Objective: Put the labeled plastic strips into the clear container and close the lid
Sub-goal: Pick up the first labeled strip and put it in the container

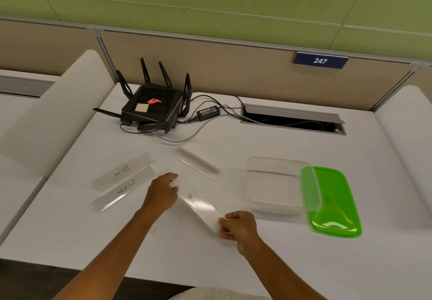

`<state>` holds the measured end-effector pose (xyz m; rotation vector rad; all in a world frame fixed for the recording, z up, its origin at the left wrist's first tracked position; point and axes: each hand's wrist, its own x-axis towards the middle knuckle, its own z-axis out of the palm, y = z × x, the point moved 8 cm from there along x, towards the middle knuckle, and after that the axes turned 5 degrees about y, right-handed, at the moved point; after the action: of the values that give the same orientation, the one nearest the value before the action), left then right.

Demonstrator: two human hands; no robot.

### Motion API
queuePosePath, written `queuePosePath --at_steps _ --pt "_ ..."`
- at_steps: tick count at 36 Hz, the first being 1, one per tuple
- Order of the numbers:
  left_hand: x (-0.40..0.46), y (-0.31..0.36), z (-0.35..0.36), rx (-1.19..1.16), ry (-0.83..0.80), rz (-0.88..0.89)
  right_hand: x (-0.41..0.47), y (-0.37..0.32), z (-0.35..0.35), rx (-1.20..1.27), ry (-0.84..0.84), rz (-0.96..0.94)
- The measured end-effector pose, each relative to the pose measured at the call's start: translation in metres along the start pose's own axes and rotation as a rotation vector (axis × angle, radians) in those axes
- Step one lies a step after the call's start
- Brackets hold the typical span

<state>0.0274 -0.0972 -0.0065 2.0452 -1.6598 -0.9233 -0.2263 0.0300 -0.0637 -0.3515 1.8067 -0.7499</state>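
A clear plastic strip with handwriting (198,204) lies slantwise near the table's front, held at both ends. My left hand (163,193) pinches its far end and my right hand (237,226) grips its near end. Two more strips lie to the left, one labeled "BEAR" (122,170) and one labeled "ZEBRA" (125,188). Another clear strip (197,164) rests behind my hands. The clear container (275,185) stands open at the right, and its green lid (333,202) leans against its right rim.
A black router (152,105) with antennas, a power adapter (208,112) and cables sit at the back of the white table. A cable slot (292,118) opens at the back right. White side dividers flank the table (233,253).
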Motion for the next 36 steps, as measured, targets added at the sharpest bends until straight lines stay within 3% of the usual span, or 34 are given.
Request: queuePosePath --at_steps 12,22,36 --pt "-0.010 0.031 -0.043 -0.060 0.182 0.136 -0.006 -0.074 -0.015 -0.115 0.139 -0.379" --pt "-0.012 0.074 -0.039 -0.129 0.208 0.165 -0.015 -0.138 -0.057 -0.289 0.292 -0.723" --pt "-0.015 0.170 0.058 -0.211 0.041 0.236 0.005 -0.170 -0.184 -0.323 0.533 -0.788"
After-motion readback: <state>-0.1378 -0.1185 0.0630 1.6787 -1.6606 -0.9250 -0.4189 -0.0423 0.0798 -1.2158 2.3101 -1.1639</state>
